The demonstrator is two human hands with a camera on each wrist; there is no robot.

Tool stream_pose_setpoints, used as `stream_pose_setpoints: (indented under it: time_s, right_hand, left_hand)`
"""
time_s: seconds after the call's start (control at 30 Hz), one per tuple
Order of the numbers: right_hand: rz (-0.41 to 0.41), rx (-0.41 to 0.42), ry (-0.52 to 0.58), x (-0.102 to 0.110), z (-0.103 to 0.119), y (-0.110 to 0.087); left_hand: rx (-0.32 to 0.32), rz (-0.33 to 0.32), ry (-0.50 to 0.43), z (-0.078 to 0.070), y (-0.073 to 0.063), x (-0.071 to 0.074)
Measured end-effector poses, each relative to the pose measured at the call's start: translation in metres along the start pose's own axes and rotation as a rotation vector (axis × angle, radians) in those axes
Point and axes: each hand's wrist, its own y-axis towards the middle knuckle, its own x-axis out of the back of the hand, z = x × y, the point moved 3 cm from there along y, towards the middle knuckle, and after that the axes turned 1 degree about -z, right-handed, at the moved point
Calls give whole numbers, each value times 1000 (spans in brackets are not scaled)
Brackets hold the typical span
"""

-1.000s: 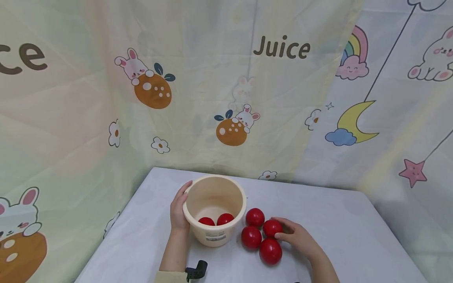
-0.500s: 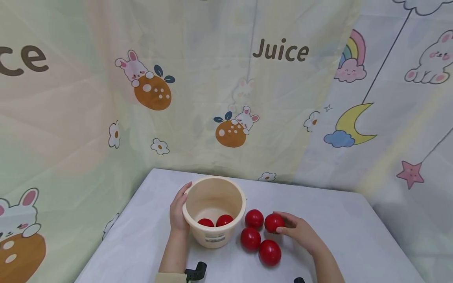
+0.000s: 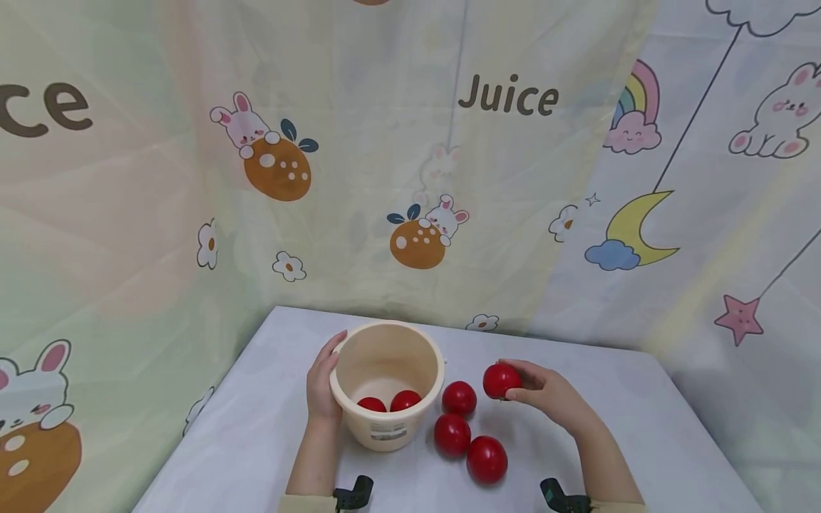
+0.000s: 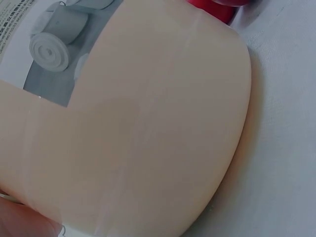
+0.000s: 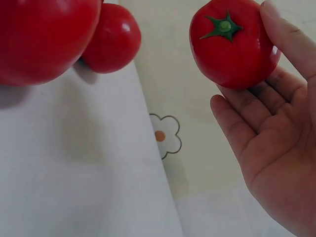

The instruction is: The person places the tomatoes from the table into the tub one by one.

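Observation:
My left hand point(image 3: 323, 388) grips the left side of a cream plastic bucket point(image 3: 361, 427), its fingertips at the rim. The bucket's labelled wall point(image 4: 163, 113) fills most of the left wrist view. Inside it lie two red tomatoes point(image 3: 405, 400), partly hidden by the near rim. My right hand point(image 3: 554, 395) pinches another tomato point(image 3: 502, 381) between thumb and fingers, raised over the table. In the right wrist view this tomato point(image 5: 234, 49) shows a green calyx. Three more tomatoes point(image 3: 452, 435) sit on the table between the bucket and my right hand.
A white-covered table point(image 3: 596, 427) carries everything. Behind it and at both sides hangs a printed curtain point(image 3: 346, 235) with cartoon rabbits and flowers. Black camera mounts point(image 3: 353, 493) are strapped to both wrists.
My right hand has lifted its tomato out of the cluster, up and slightly away toward the back of the table. The left hand and bucket have stayed put.

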Motion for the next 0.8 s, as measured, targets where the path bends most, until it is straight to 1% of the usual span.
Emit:
stream_pose_setpoints:
  time_s: [0.23,0.4,0.5,0.7,0.8]
  right_hand:
    - [30,44,-14,5,13,3]
    - [71,72,-19,9,22,8]
    - [97,87,-23,10,28,10]
    - [141,81,-35,10,45,15]
    - [171,102,-30,9,55,17]
  left_hand:
    - [-4,-8,17,1,2,0]
    - [-17,-10,8,1,2,0]
    - [-16,-6,-1,1,2,0]
    - [1,5,-10,1,1,1]
    - [5,2,-3,2,1,1]
